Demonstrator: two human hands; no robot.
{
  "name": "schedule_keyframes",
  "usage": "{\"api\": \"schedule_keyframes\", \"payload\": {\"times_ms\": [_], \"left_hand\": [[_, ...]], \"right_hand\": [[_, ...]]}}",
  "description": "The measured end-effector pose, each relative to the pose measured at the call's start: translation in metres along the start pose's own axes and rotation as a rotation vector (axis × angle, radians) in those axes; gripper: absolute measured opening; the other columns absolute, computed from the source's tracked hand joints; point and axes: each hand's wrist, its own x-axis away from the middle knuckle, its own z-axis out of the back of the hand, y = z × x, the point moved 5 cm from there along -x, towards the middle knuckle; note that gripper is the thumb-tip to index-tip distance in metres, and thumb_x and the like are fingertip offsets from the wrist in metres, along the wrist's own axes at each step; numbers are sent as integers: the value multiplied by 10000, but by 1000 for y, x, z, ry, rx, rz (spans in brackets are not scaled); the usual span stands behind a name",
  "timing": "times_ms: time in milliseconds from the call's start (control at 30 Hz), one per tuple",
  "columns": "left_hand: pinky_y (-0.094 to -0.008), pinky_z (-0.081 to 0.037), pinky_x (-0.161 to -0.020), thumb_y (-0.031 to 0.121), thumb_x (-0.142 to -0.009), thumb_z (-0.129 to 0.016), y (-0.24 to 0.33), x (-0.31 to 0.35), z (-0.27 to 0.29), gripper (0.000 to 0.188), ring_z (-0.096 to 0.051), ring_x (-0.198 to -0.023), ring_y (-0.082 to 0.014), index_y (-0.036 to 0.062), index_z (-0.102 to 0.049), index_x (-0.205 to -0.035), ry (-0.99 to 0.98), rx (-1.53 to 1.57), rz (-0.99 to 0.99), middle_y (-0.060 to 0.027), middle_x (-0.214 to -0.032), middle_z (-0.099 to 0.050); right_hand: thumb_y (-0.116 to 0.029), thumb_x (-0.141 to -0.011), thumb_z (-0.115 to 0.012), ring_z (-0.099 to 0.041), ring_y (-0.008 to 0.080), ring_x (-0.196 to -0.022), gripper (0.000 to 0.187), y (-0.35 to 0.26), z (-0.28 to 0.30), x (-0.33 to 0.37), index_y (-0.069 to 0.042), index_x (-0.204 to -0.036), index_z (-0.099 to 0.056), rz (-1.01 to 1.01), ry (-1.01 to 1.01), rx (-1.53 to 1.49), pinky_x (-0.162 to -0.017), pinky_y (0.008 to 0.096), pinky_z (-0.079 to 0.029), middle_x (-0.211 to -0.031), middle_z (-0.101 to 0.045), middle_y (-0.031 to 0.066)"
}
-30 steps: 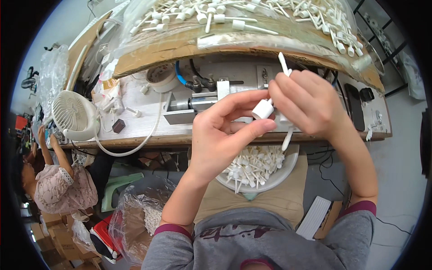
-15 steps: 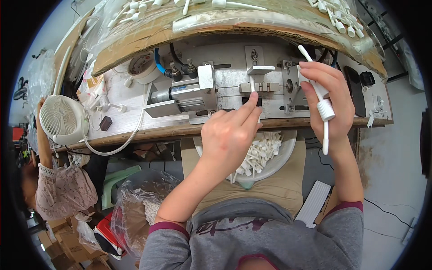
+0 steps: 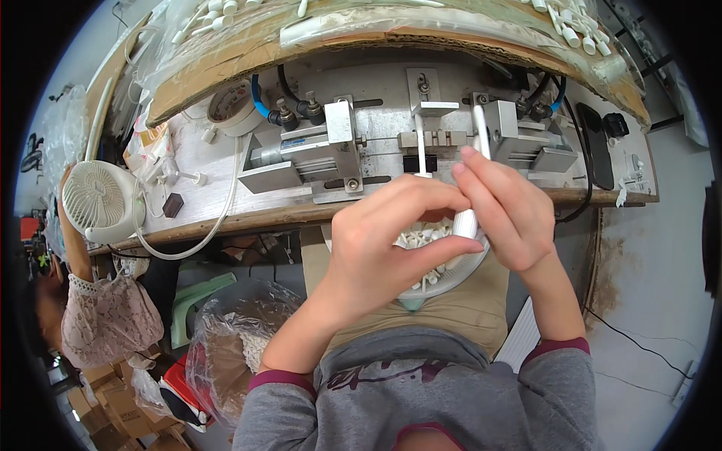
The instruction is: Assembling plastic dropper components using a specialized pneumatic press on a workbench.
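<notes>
My two hands meet above the bowl. The thumb and fingers of my left hand [image 3: 383, 244] pinch a white ribbed cap [image 3: 465, 223]. My right hand [image 3: 519, 214] is closed beside it, its fingers round a white plastic stick [image 3: 481, 129] that sticks up past the fingertips. Its palm is turned away, so what else it holds is hidden. Another white stick [image 3: 420, 146] stands in the notched metal block [image 3: 445, 139] of the bench fixture, just beyond my left hand. Below my hands, a clear bowl [image 3: 459, 276] on my lap holds many white plastic pieces.
Metal cylinder clamps [image 3: 301, 154] flank the block. A cardboard shelf [image 3: 226, 86] with white parts overhangs the bench. A white fan [image 3: 96, 201], a tape roll [image 3: 235, 113] and a dark phone [image 3: 596, 146] lie around. Another person's arm [image 3: 74, 233] is at far left.
My right hand has come left and down from beside the right clamp with its white piece. My left hand has left the stick in the block and now grips the ribbed cap.
</notes>
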Motion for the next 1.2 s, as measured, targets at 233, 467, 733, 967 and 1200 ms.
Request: {"api": "schedule_keyframes", "payload": {"times_ms": [233, 467, 733, 967, 1200], "left_hand": [[-271, -586, -680, 46, -705, -827, -10, 15, 6, 342, -700, -785, -180, 48, -721, -1030, 63, -399, -11, -95, -1040, -705], [-273, -478, -549, 165, -703, -810, -21, 3, -7, 293, -639, -611, -172, 85, -734, -975, -74, -908, -151, -32, -1134, -718], [-252, -506, -587, 149, -702, -840, -24, -1, 1, 299, -642, -623, -138, 65, -737, -970, -51, -530, -14, -58, -1059, -734], [-226, -513, -661, 5, -652, -872, -8, 0, -1, 399, -615, -728, -96, 9, -693, -1008, 24, 179, 194, -38, -892, -702], [-277, -537, -661, -1, -713, -799, 0, 8, 12, 376, -647, -814, -172, 13, -704, -1076, 42, -522, -220, -71, -948, -684]], "right_hand": [[28, -816, -735, -716, 257, -910, 339, 27, 2, 12, 62, -1143, -652, -432, 235, -279, -763, 297, -583, -1061, -709, 196], [-29, -810, -786, -700, 176, -877, 390, 23, 19, 27, 59, -1146, -609, -606, 275, -484, -764, 257, -556, -1023, -721, 176], [-57, -768, -795, -674, 145, -694, 373, 7, 14, 21, 2, -1120, -688, -278, 208, -88, -577, 216, -507, -1065, -729, 158], [-120, -783, -711, -607, 110, -550, 460, -5, -8, 19, 18, -1217, -655, -131, 186, -158, -429, 218, -389, -1103, -719, 168], [-24, -755, -804, -616, 66, -667, 456, 8, -4, 25, 25, -1181, -647, -685, 202, -527, -536, 193, -427, -981, -733, 97]]}}
